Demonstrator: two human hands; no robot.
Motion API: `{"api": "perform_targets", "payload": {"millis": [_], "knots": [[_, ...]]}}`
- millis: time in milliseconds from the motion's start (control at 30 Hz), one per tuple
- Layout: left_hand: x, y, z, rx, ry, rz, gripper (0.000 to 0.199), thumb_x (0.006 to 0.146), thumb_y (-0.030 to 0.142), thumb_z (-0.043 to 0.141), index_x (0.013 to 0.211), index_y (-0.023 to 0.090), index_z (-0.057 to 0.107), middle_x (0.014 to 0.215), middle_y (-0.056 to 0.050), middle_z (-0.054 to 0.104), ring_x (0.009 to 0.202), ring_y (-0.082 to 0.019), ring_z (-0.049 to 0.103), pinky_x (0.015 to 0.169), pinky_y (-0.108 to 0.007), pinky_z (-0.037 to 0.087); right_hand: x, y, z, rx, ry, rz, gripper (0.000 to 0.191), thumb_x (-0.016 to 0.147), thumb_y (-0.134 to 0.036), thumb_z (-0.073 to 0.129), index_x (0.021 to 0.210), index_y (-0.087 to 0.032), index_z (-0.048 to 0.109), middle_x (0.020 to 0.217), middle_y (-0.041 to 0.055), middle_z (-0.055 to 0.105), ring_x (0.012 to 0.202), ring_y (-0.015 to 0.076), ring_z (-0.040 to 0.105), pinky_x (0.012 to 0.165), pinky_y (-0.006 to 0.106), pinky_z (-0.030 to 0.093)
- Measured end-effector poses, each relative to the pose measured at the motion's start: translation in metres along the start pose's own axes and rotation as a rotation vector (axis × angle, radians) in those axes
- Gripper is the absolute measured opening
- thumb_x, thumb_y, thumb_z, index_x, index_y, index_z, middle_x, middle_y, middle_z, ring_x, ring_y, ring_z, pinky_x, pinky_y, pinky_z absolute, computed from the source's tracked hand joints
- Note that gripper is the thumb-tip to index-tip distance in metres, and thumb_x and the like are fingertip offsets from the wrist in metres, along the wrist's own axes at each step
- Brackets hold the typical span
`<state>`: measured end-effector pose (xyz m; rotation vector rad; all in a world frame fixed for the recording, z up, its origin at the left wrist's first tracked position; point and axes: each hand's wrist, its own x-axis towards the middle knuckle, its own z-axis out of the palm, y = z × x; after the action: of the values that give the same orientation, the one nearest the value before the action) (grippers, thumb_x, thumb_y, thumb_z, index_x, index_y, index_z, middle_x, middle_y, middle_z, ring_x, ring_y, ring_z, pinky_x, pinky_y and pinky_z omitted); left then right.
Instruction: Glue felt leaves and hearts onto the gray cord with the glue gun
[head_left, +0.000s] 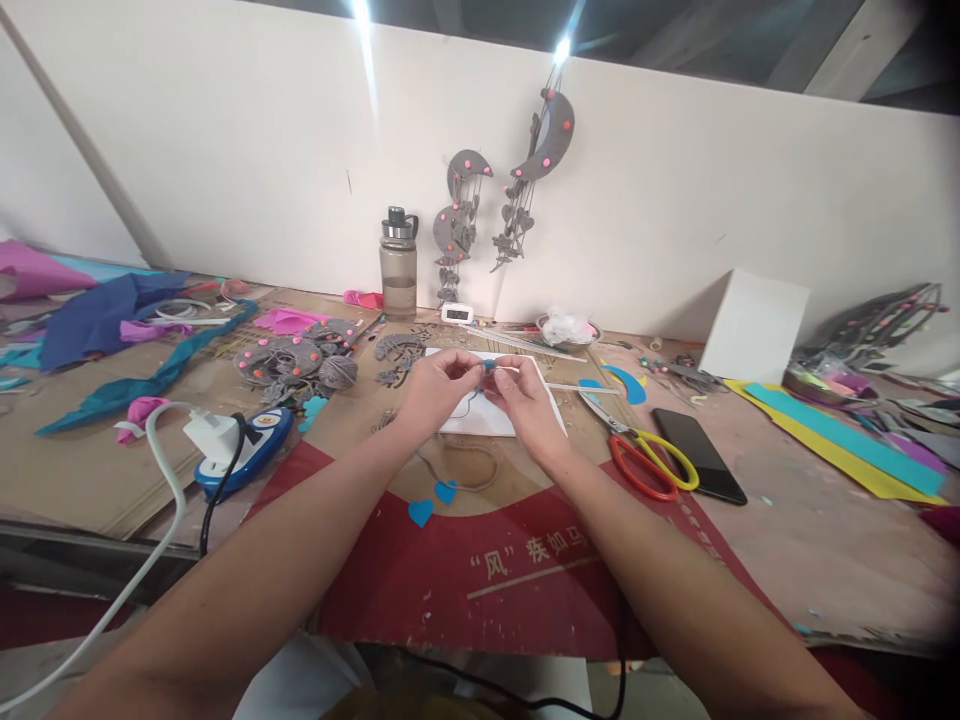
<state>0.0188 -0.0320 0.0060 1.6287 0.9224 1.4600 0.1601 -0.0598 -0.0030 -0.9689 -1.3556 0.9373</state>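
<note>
My left hand (pixel 444 388) and my right hand (pixel 523 396) meet above a white sheet (pixel 491 422) in the middle of the table. Between their pinched fingertips is a small dark blue piece (pixel 489 367), partly covered by the fingers. A thin grey cord (pixel 480 487) hangs near the hands and loops over the brown board below them. Two blue paper hearts (pixel 421 513) lie on the board nearer to me. To the right of my right hand are scissors (pixel 651 462) with one red and one yellow handle, their blades slightly apart.
A black phone (pixel 699 455) lies beside the scissors. Behind stand a water bottle (pixel 399 265) and a small white clock (pixel 457 314). Grey felt pieces (pixel 281 360) and a blue power strip (pixel 259 450) are at the left. Moon-shaped hangings (pixel 553 135) hang on the wall.
</note>
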Motion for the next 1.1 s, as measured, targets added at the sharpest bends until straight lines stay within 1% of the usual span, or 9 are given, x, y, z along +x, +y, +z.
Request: {"api": "perform_targets", "payload": {"millis": [67,133,200,267,400,500,600,833,1100], "knots": [[-0.002,0.003,0.000,0.057,0.053,0.057,0.004,0.071,0.024,0.068,0.070,0.020,0.070,0.069,-0.002,0.064,0.064,-0.013,0.052,0.064,-0.024,0.040,-0.002,0.002,0.006,0.126,-0.049,0.077,0.036,0.080,-0.047,0.059,0.102,-0.025,0.041,0.090,-0.0001,0.062,0.078,0.0125,0.062,0.079,0.033,0.051],[-0.004,0.006,0.000,0.086,0.092,0.101,0.002,0.068,0.020,0.070,0.067,0.021,0.071,0.067,-0.001,0.063,0.064,-0.013,0.050,0.064,-0.024,0.039,-0.003,0.001,0.010,0.181,-0.072,0.118,0.041,0.077,-0.046,0.064,0.101,-0.025,0.039,0.080,-0.0041,0.059,0.064,0.0102,0.058,0.071,0.031,0.052],[-0.005,0.008,0.000,0.095,0.110,0.114,0.004,0.068,0.018,0.070,0.066,0.021,0.071,0.067,-0.001,0.063,0.064,-0.013,0.050,0.065,-0.024,0.039,-0.004,0.000,0.011,0.147,-0.047,0.098,0.042,0.075,-0.045,0.066,0.100,-0.026,0.038,0.072,-0.0078,0.053,0.055,0.0086,0.050,0.060,0.028,0.050],[-0.004,0.007,0.000,0.101,0.112,0.101,0.002,0.069,0.020,0.070,0.067,0.021,0.071,0.068,-0.001,0.065,0.064,-0.013,0.052,0.064,-0.025,0.039,-0.004,-0.002,0.009,0.030,0.019,0.035,0.038,0.075,-0.044,0.065,0.098,-0.025,0.040,0.071,-0.0078,0.050,0.057,0.0091,0.048,0.055,0.024,0.046],[-0.001,0.003,0.000,0.089,0.092,0.064,0.008,0.072,0.026,0.068,0.071,0.018,0.071,0.069,-0.002,0.066,0.063,-0.013,0.054,0.062,-0.024,0.040,-0.003,-0.005,0.003,-0.214,0.131,-0.082,0.022,0.080,-0.038,0.058,0.092,-0.023,0.046,0.077,-0.0032,0.052,0.067,0.0115,0.050,0.059,0.024,0.044],[0.001,0.000,0.000,0.082,0.069,0.035,0.012,0.074,0.029,0.067,0.073,0.017,0.070,0.068,-0.001,0.065,0.060,-0.011,0.053,0.058,-0.023,0.040,-0.003,-0.008,0.000,-0.289,0.144,-0.133,0.013,0.082,-0.034,0.054,0.084,-0.022,0.051,0.076,-0.0013,0.054,0.068,0.0126,0.050,0.062,0.026,0.043],[0.002,0.001,-0.001,0.066,0.046,-0.008,0.013,0.074,0.030,0.067,0.074,0.017,0.070,0.065,-0.001,0.063,0.057,-0.010,0.050,0.056,-0.023,0.039,-0.002,-0.010,0.000,-0.325,0.161,-0.137,0.013,0.083,-0.033,0.053,0.078,-0.021,0.054,0.073,-0.0006,0.055,0.068,0.0134,0.050,0.064,0.027,0.042],[0.001,0.002,0.000,-0.044,-0.002,-0.057,0.011,0.072,0.028,0.067,0.069,0.017,0.067,0.056,0.002,0.056,0.051,-0.008,0.044,0.051,-0.023,0.034,-0.002,-0.013,-0.001,-0.373,0.201,-0.123,0.016,0.083,-0.035,0.054,0.076,-0.020,0.055,0.067,-0.0012,0.055,0.063,0.0134,0.048,0.063,0.028,0.041],[0.002,-0.001,0.001,-0.154,-0.046,-0.095,0.013,0.070,0.028,0.067,0.069,0.016,0.063,0.054,0.003,0.050,0.050,-0.007,0.041,0.050,-0.023,0.031,-0.001,-0.012,-0.002,-0.410,0.224,-0.108,0.018,0.082,-0.037,0.056,0.077,-0.020,0.056,0.065,-0.0018,0.054,0.061,0.0126,0.047,0.061,0.027,0.039]]}}
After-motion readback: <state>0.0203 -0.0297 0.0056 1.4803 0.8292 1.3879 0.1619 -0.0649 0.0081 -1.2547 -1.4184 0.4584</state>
